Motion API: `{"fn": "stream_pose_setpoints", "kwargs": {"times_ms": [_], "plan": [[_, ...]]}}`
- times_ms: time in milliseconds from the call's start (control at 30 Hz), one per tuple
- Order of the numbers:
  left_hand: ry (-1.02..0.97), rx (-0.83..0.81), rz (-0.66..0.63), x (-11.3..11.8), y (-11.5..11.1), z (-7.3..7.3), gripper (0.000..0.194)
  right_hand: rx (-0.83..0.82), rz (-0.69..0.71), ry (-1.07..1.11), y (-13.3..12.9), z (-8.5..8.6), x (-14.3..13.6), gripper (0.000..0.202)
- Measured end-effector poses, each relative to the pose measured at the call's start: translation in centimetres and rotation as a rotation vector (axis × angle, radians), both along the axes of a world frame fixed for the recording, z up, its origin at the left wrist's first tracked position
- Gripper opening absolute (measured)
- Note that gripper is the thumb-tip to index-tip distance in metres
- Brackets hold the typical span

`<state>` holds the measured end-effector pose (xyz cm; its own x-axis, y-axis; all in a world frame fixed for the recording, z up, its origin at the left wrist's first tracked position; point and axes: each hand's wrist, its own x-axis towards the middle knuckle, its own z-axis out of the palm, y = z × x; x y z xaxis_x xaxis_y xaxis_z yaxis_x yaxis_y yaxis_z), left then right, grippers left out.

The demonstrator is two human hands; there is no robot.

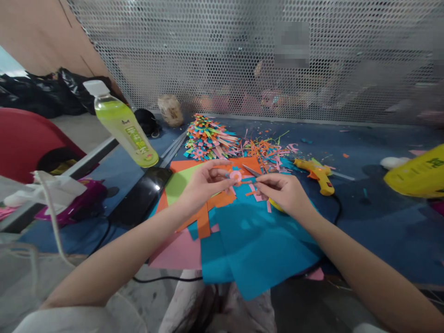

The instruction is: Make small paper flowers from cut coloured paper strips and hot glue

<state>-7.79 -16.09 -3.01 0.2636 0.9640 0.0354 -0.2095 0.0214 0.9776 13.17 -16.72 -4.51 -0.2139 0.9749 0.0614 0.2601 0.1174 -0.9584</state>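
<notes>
Between the thumb and fingers of my left hand (212, 180) is a small pink paper flower (236, 176) with an orange centre. My right hand (280, 188) is closed on the tweezers (250, 170), whose pointed tips reach up and left beside the flower. A thin orange strip lies between the two hands. Both hands are above coloured paper sheets, with a large blue sheet (263, 245) nearest me and orange pieces (204, 217) under my left wrist. Something yellow shows partly under my right hand.
A pile of paper strips (210, 141) and loose scraps (265, 152) lie behind the hands. A yellow glue gun (317, 175) is at right. On the left are a green bottle (126, 127), a black phone (142, 196) and a power strip (65, 194). A perforated metal panel (222, 60) stands behind.
</notes>
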Motion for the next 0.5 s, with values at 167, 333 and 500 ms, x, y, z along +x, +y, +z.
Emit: {"fn": "stream_pose_setpoints", "kwargs": {"times_ms": [167,333,500], "plan": [[0.030,0.025,-0.022,0.25,-0.20,-0.17,0.049,0.034,0.001,-0.043,-0.25,0.14,-0.48,0.026],[0.028,0.064,0.020,0.60,-0.58,0.13,0.059,0.118,-0.023,-0.098,-0.43,0.15,-0.79,0.025],[0.046,0.068,0.023,0.69,-0.56,0.29,0.059,0.030,0.014,-0.095,-0.65,0.26,-0.93,0.028]]}}
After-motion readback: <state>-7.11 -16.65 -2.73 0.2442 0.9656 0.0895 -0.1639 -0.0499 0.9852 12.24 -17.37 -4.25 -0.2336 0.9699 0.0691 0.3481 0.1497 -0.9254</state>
